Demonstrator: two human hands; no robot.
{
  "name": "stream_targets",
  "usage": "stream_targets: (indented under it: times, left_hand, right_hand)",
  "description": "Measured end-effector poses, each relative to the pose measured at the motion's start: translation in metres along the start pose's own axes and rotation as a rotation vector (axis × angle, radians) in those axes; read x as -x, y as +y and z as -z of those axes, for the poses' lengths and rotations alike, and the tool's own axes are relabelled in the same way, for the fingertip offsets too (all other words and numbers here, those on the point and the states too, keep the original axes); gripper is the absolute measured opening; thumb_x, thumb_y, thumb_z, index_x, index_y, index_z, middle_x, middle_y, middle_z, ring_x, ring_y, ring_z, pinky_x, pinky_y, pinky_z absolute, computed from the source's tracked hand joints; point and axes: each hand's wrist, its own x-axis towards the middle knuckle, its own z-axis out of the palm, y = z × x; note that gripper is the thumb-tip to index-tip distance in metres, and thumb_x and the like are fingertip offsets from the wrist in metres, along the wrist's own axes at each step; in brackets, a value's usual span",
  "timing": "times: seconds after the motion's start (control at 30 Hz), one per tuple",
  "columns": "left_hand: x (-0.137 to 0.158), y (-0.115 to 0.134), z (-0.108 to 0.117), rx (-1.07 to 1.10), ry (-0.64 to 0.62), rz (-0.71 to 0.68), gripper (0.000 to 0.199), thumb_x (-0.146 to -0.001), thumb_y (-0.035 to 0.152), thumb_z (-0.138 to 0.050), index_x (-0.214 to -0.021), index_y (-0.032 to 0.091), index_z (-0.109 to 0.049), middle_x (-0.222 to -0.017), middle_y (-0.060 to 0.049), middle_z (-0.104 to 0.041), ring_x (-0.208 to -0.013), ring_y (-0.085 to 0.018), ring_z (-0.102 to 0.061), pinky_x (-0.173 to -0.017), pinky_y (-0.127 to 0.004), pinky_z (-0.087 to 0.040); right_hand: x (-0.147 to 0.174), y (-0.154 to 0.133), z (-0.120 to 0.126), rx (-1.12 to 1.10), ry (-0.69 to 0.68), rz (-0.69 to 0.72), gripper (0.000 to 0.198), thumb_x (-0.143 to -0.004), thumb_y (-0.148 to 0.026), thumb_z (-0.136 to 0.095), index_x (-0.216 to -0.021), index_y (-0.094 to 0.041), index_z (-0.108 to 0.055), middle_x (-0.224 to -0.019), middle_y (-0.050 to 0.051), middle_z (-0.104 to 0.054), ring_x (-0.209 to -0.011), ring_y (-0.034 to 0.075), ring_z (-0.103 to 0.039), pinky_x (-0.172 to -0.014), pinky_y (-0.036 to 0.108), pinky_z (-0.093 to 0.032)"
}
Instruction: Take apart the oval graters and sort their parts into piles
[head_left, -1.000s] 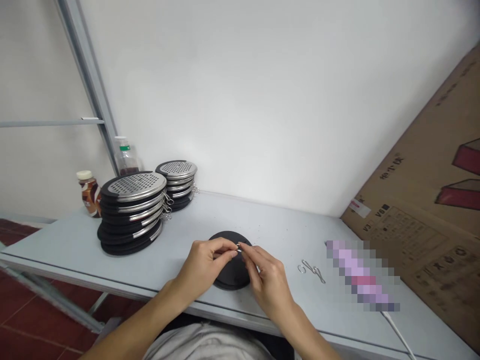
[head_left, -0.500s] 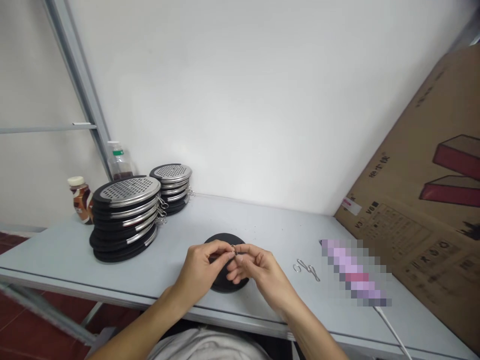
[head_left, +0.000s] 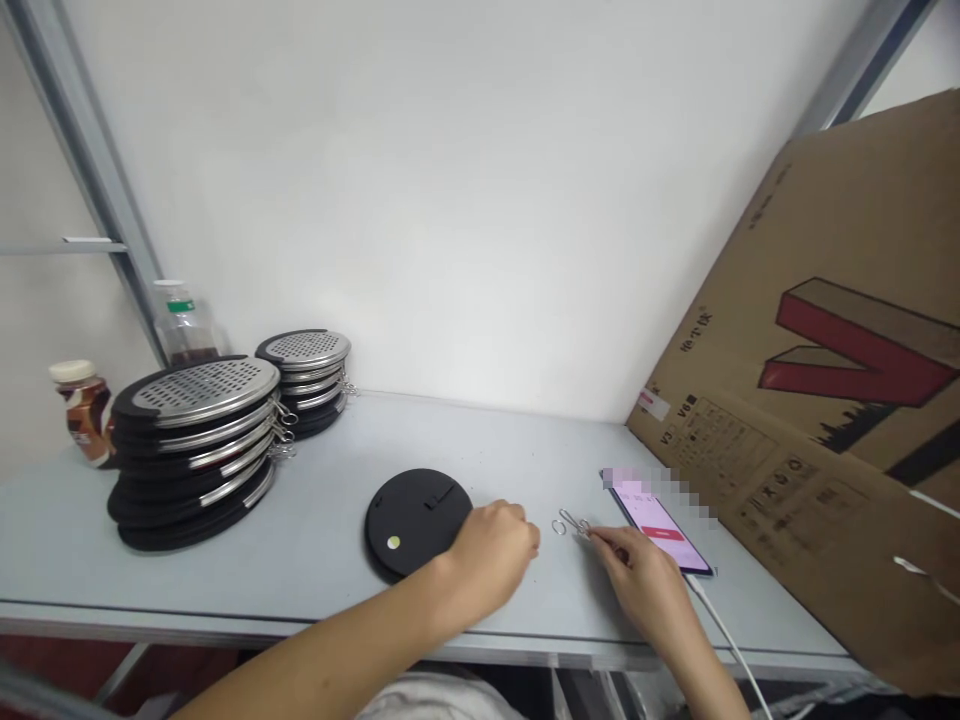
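A round black disc [head_left: 409, 515] lies flat on the table, with a slotted patch and a small round sticker on its upper face. My left hand [head_left: 491, 555] is at the disc's right edge, its fingers curled closed; whatever is inside is hidden. Farther right, my right hand [head_left: 641, 575] pinches the near end of a metal clip [head_left: 574, 522] between thumb and fingertips, low over the tabletop. Beside the clip's left side lies a thin metal ring [head_left: 559, 527].
Two stacks of round metal graters with black rims, a near one [head_left: 202, 450] and a far one [head_left: 307, 380], stand left. Behind them are a brown-labelled bottle [head_left: 86, 415] and a clear bottle [head_left: 184, 325]. A phone [head_left: 667, 535] with a white cable [head_left: 724, 630] lies by a large cardboard box [head_left: 810, 420].
Both hands were together over the disc, fingering a small ring. They have parted and moved right, the right one to the metal clip. The view has turned right, uncovering the disc.
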Motion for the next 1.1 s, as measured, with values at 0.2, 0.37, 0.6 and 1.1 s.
stream_targets:
  times: [0.2, 0.37, 0.6, 1.1]
  left_hand:
    - [-0.033, 0.017, -0.01, -0.036, -0.067, -0.03, 0.019, -0.087, 0.015, -0.056, -0.093, 0.012, -0.073, -0.092, -0.015, -0.069, -0.092, -0.028, -0.063, -0.077, -0.036, -0.051]
    - [0.051, -0.026, 0.032, 0.115, 0.153, 0.023, 0.075, -0.067, 0.056, -0.078, -0.133, 0.027, -0.057, -0.144, -0.014, -0.046, -0.135, -0.037, -0.035, -0.112, -0.054, -0.029]
    - [0.14, -0.079, 0.038, 0.082, 0.102, 0.306, 0.094, -0.059, 0.053, -0.084, -0.142, 0.034, -0.045, -0.158, -0.01, -0.026, -0.144, -0.039, -0.021, -0.114, -0.061, -0.024]
    - [0.135, -0.078, 0.061, 0.603, 0.574, 0.522, 0.045, -0.094, 0.053, -0.043, -0.09, 0.017, -0.069, -0.079, -0.005, -0.07, -0.074, -0.02, -0.065, -0.066, -0.029, -0.053]
  right_hand:
    - [-0.003, 0.001, -0.012, 0.132, 0.039, -0.004, 0.041, -0.085, -0.04, -0.043, -0.091, -0.015, -0.075, -0.089, 0.015, -0.072, -0.08, 0.03, -0.067, -0.077, 0.042, -0.049]
    - [-0.002, -0.034, -0.01, -0.046, -0.007, 0.038, 0.041, -0.085, -0.049, -0.048, -0.097, -0.018, -0.073, -0.09, 0.011, -0.072, -0.071, 0.025, -0.065, -0.073, 0.038, -0.05]
    - [-0.023, -0.107, -0.044, -0.284, -0.418, 0.362, 0.052, -0.08, -0.011, -0.045, -0.128, -0.022, -0.061, -0.122, 0.009, -0.066, -0.102, 0.022, -0.065, -0.088, 0.035, -0.05]
    - [-0.052, -0.167, -0.061, -0.755, -0.443, 0.217, 0.026, -0.068, -0.037, -0.078, -0.084, -0.019, -0.068, -0.084, 0.004, -0.071, -0.083, 0.022, -0.065, -0.078, 0.034, -0.049]
